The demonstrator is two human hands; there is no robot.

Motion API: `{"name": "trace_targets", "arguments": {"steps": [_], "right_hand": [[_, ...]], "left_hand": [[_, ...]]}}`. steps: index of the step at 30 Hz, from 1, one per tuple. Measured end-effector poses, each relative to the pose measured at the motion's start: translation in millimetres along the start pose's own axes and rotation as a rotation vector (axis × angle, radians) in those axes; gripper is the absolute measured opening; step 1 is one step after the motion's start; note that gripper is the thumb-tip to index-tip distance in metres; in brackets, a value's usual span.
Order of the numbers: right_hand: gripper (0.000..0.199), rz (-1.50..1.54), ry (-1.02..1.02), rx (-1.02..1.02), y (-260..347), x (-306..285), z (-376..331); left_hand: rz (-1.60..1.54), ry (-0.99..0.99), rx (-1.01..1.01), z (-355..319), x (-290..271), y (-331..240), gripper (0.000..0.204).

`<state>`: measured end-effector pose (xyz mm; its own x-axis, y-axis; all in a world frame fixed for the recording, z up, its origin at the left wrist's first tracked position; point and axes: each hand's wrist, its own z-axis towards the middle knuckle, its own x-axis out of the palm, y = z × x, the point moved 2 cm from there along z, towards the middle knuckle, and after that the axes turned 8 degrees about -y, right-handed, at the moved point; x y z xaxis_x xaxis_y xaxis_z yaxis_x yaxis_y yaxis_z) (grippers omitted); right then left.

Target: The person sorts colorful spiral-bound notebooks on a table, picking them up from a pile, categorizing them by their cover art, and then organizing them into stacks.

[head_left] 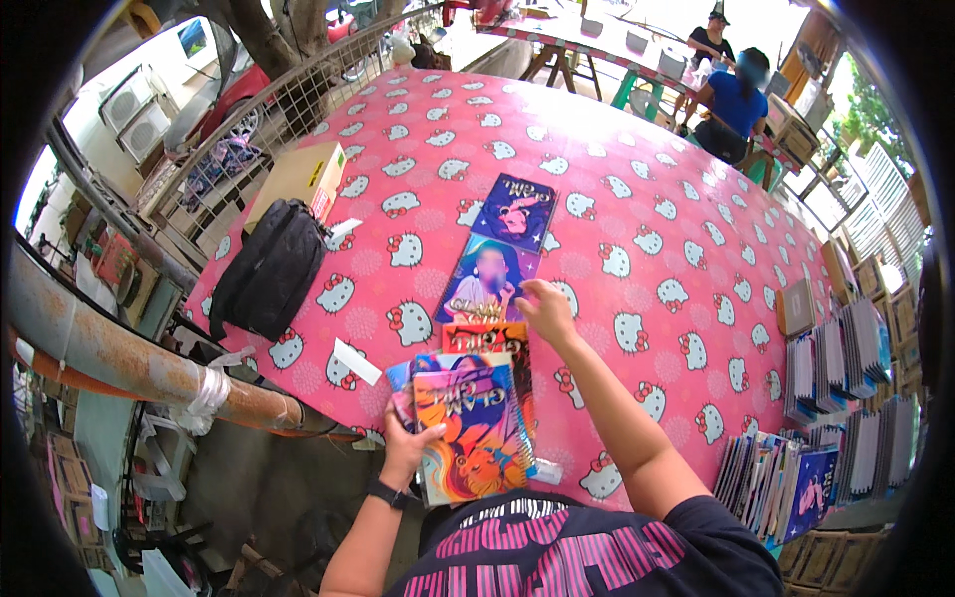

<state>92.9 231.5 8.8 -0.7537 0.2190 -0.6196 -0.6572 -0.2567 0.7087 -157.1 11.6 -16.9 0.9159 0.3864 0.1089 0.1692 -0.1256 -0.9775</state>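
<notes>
My left hand grips the left edge of a few spiral notebooks, thumb on top. The uppermost notebook has an orange and yellow cover, and its wire binding runs down the right side. Under it, on the table, lies a red notebook, mostly covered. Beyond that are a purple-blue notebook with a portrait cover and a dark blue notebook with a pink figure, laid in a line. My right hand is beside the purple-blue notebook's right edge, fingers apart, holding nothing.
A pink patterned cloth covers the table. At its left lie a black bag, a cardboard box and a white paper strip. Stacked spiral notebooks stand at the right. Two people sit near another table behind.
</notes>
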Motion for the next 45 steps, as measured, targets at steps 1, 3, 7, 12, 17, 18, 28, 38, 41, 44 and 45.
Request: {"name": "trace_targets", "arguments": {"steps": [1,3,7,12,17,18,28,38,41,44,45], "right_hand": [[0.036,-0.077,0.094,-0.056,10,13,15],[0.052,-0.187,0.263,-0.193,41,52,29],[0.084,-0.633,0.583,-0.327,98,101,5],[0.055,-0.653,0.535,-0.484,80,78,12],[0.023,-0.207,0.356,-0.597,99,18,7],[0.027,-0.198,0.441,-0.553,119,1,-7],[0.058,0.067,-0.024,0.06,17,31,117],[0.011,0.996,0.204,0.667,-39,26,132],[0.012,1.254,0.28,0.763,24,-17,28],[0.037,0.99,0.552,0.788,52,-41,-97],[0.05,0.731,0.712,0.7,66,-39,-120]], "left_hand": [[-0.032,-0.007,-0.097,-4,-4,-8,0.075],[-0.062,-0.073,-0.113,-9,-21,-19,0.073],[0.012,-0.189,-0.09,-19,-54,-22,0.069],[-0.033,-0.173,-0.159,-24,-62,-28,0.069],[0.04,-0.243,-0.07,-30,-60,-13,0.075],[-0.059,-0.279,-0.13,-28,-58,-10,0.074],[0.124,-0.275,-0.142,-25,-45,-24,0.095],[-0.098,0.005,-0.275,-39,-70,-27,0.095],[-0.209,-0.07,-0.349,-38,-78,-20,0.077],[-0.43,-0.077,-0.467,-31,-73,-23,0.062],[-0.444,-0.048,-0.464,-29,-74,-20,0.058]]}}
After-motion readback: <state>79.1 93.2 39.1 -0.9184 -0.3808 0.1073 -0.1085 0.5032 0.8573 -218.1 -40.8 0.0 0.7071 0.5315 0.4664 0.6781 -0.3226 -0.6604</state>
